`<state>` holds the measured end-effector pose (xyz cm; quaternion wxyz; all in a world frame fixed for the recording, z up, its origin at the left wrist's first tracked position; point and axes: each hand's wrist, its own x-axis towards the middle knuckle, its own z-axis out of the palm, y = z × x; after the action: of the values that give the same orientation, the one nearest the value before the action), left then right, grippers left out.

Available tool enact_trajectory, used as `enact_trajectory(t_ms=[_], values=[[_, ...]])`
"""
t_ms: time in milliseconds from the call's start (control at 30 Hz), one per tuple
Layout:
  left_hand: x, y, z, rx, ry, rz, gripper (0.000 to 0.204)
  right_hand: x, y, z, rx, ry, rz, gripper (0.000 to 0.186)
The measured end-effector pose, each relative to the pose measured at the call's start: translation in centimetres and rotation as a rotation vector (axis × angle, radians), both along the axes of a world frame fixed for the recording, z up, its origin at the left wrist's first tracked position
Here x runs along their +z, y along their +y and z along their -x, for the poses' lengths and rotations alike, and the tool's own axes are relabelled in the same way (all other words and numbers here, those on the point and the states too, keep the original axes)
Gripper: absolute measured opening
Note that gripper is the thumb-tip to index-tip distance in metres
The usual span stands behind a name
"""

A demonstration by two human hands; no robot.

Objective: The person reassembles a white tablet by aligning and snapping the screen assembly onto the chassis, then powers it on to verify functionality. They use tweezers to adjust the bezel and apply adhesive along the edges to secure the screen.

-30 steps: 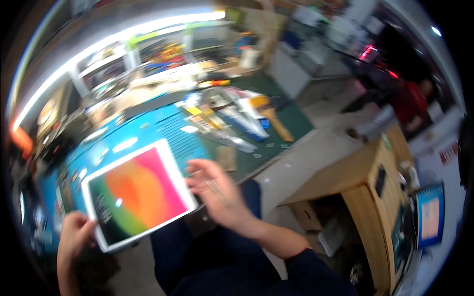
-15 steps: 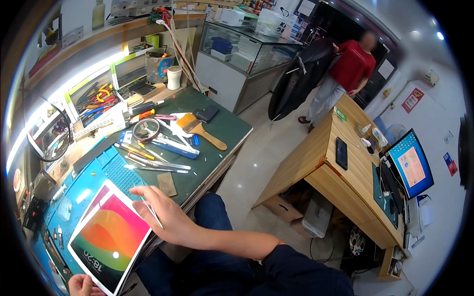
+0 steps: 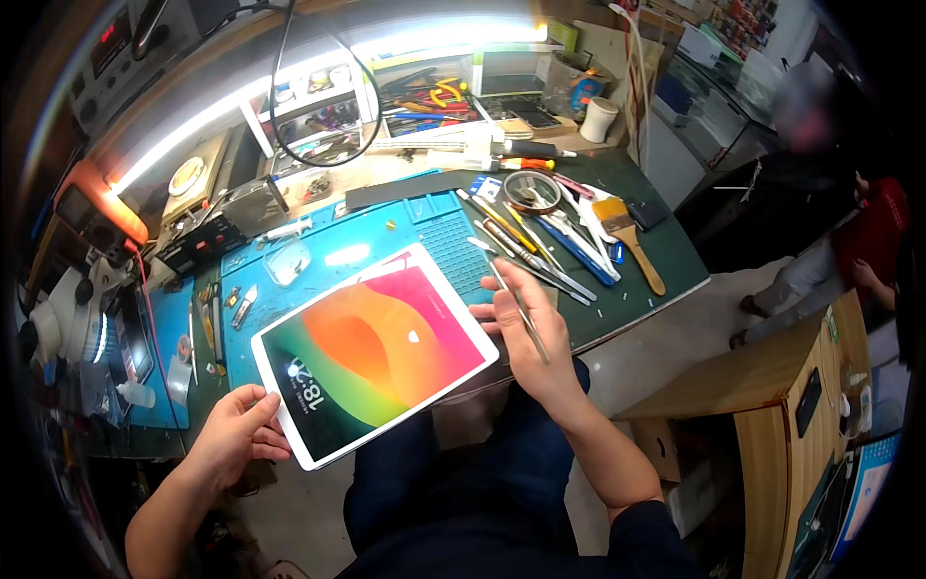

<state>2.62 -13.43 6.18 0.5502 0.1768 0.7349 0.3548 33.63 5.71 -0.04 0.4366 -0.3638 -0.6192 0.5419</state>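
A white-framed tablet [image 3: 386, 338] with a lit, colourful lock screen is tilted over the front of the workbench. My left hand [image 3: 236, 434] grips its lower left edge, thumb on the front and fingers behind. Between the thumb and fingers of my right hand [image 3: 529, 333] is a slim metal tool with a flat, pale tip [image 3: 479, 245]. Its tip points up and away to the left. Some right-hand fingers reach the tablet's right edge; whether they support it, I cannot tell. Under the tablet lies a blue silicone work mat [image 3: 333, 227].
Beside the mat lie a wide brush [image 3: 627, 246], a tape roll [image 3: 531, 191] and several slim hand tools. An orange multimeter [image 3: 96, 214] stands far left. A black cable [image 3: 275, 96] loops overhead. Right are a wooden desk [image 3: 767, 454] and a person in red [image 3: 873, 232].
My view has swung left. The tablet now faces me more fully, with my left hand wholly in sight at its edge. My right hand still holds the slim tool, now beside the tablet's right edge.
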Motion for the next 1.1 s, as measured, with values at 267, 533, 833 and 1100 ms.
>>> enact_trajectory(t_ms=[267, 533, 833, 1100], values=[[-0.4, -0.1, -0.4, -0.011, 0.044, -0.02, 0.02, -1.3, -0.2, -2.1, -0.088, -0.006, -0.197, 0.04], [-1.1, -0.3, 0.0, -0.061, 0.121, -0.08, 0.017, -1.0, 0.1, -4.5, -0.056, -0.189, -0.276, 0.037], [-1.3, -0.3, 0.1, -0.045, 0.13, -0.081, 0.014, -0.6, -0.2, -5.7, 0.106, -0.185, -0.486, 0.021], [-1.1, 0.0, -0.1, -0.05, 0.186, -0.059, 0.013, -0.3, -0.9, -5.3, 0.07, -0.321, -0.683, 0.024]])
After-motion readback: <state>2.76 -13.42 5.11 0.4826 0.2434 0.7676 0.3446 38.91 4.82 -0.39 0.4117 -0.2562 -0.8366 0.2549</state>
